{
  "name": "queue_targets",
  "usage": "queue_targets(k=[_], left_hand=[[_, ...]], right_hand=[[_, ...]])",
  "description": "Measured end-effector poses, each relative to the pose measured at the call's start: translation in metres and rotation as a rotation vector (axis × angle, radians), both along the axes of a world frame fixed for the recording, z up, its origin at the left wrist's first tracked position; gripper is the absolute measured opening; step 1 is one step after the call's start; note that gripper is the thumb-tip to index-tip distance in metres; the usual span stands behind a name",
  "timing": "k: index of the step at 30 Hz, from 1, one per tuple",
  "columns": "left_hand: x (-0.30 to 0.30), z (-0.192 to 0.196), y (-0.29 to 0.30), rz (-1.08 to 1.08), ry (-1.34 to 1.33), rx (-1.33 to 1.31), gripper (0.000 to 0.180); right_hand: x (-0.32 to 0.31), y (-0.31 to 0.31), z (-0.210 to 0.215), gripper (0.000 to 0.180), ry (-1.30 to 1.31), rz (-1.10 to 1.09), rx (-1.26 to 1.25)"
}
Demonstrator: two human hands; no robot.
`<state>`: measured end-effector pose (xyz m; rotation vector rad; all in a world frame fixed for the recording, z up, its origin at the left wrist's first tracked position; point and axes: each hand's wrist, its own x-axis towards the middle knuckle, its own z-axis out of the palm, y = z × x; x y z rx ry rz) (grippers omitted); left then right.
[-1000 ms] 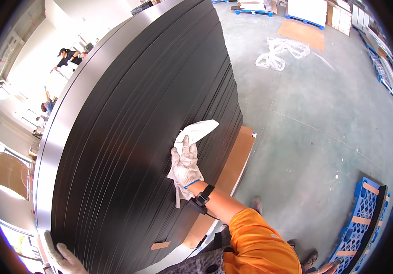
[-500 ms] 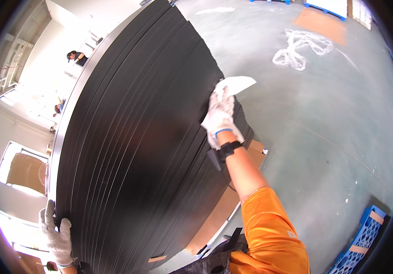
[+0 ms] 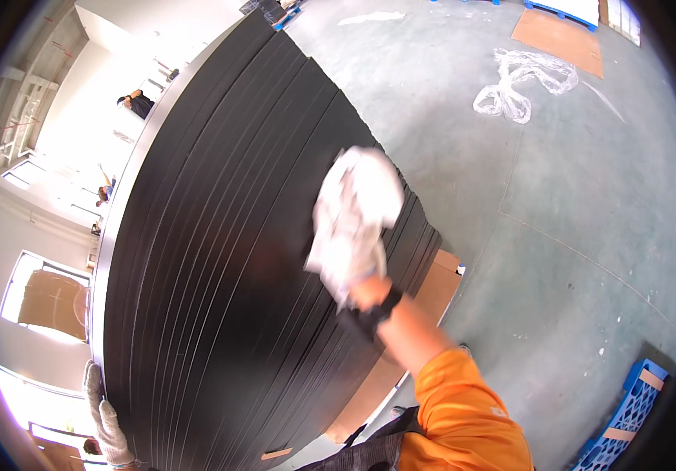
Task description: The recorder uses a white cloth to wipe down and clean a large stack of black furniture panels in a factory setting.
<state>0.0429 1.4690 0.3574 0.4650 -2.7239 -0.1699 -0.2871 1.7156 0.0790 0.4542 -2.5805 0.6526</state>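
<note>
A tall stack of black sheets (image 3: 220,228) leans across the view, their edges lined up in long dark bands. My right hand (image 3: 346,243), in a white glove and smeared by motion, is over the right part of the stack. It holds a white cloth (image 3: 375,184), which covers the fingertips. Whether the cloth touches the sheets is hard to tell. At the lower left, my left hand (image 3: 110,428) wears a knitted glove and rests at the stack's left edge, fingers stretched out and thumb apart.
Brown cardboard (image 3: 369,388) lies under the stack's right side. Crumpled clear plastic film (image 3: 522,82) and a flat cardboard sheet (image 3: 561,39) lie on the grey floor. A blue pallet (image 3: 624,412) stands at lower right. Two people (image 3: 138,104) are in the far left background.
My right hand has swept leftward and nearer with the white cloth, from the stack's right edge onto its dark face. My left hand stays at the left edge.
</note>
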Motion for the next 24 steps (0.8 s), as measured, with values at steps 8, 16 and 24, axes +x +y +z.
queue_targets(k=[8, 16, 24], left_hand=[[-0.007, -0.006, 0.001, 0.027, -0.014, 0.042, 0.075], [-0.003, -0.001, 0.011, 0.133, 0.052, 0.17, 0.071], [0.05, 0.035, -0.12, 0.356, 0.48, 0.602, 0.08]], right_hand=[[-0.013, -0.042, -0.055, 0.057, -0.097, 0.227, -1.384], [0.049, -0.04, -0.068, 0.052, -0.721, 0.784, -1.1], [-0.044, 0.009, -0.106, 0.057, -0.326, -0.185, -0.099]])
